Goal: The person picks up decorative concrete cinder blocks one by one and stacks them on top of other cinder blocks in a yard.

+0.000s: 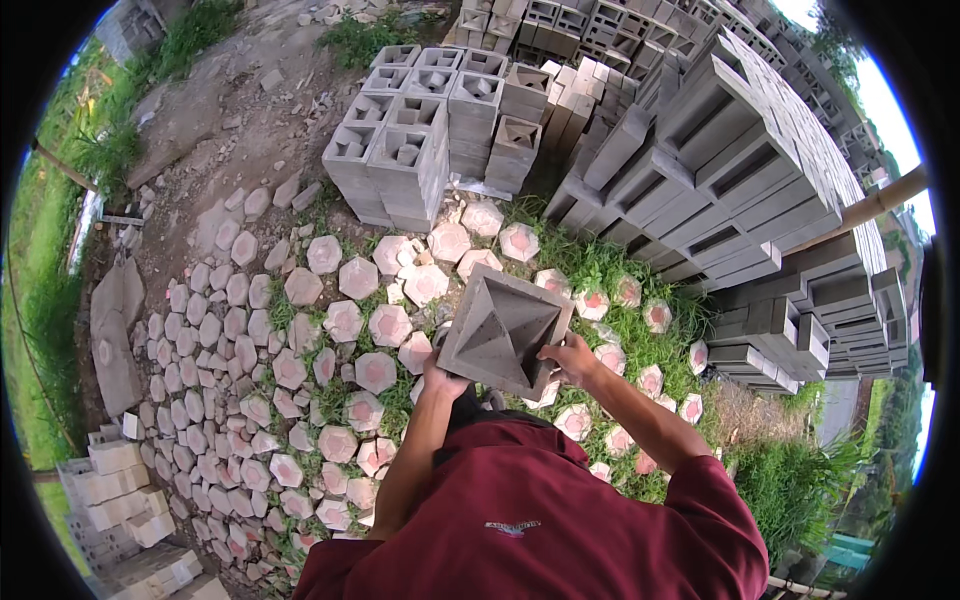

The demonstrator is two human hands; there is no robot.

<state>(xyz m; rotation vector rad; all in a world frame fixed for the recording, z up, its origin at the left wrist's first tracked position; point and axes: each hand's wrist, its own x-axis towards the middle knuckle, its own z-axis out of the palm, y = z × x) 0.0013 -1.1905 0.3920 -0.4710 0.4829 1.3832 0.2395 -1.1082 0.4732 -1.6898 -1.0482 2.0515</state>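
Note:
A square grey concrete block (492, 318) with a raised rim and slanted faces forming a diagonal pattern is held in front of my body, above the paved ground. My left hand (443, 380) grips its lower left corner, with the palm partly under it and some fingers hidden. On the right side, my right hand (570, 358) is closed round the edge, thumb on the near face. The block is tilted, its patterned face turned up toward me. Beyond it stand stacked square concrete blocks (398, 160) of a similar patterned kind.
Hexagonal pavers (375, 372) with grass between them cover the ground. Tall stacks of hollow blocks (690, 190) rise at the right, crossed by a bamboo pole (862, 212). More pale blocks (128, 490) are piled at the lower left. Bare dirt (225, 100) lies at the far left.

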